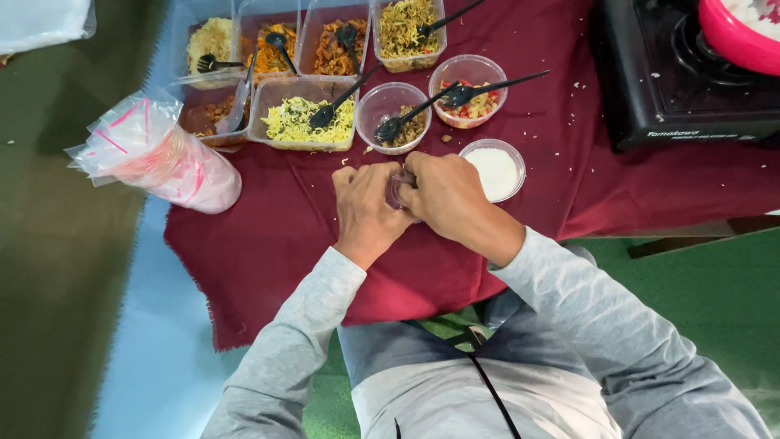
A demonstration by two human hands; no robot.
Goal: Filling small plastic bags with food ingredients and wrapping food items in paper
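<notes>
Item: small clear cup, clasped between left hand and right hand, both closed round it. Likely light, thin, crushable; grip sidewalls gently. Rice tub just beyond right hand.

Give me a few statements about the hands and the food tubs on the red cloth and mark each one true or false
1. Both hands, left hand and right hand, close around a small clear item. True.
2. The round tub of white grains has a spoon in it. False: no spoon in it.
3. The roll of plastic bags lies left of the hands. True.
4. The pink bowl sits on the red cloth. False: it sits on the black stove.
</notes>
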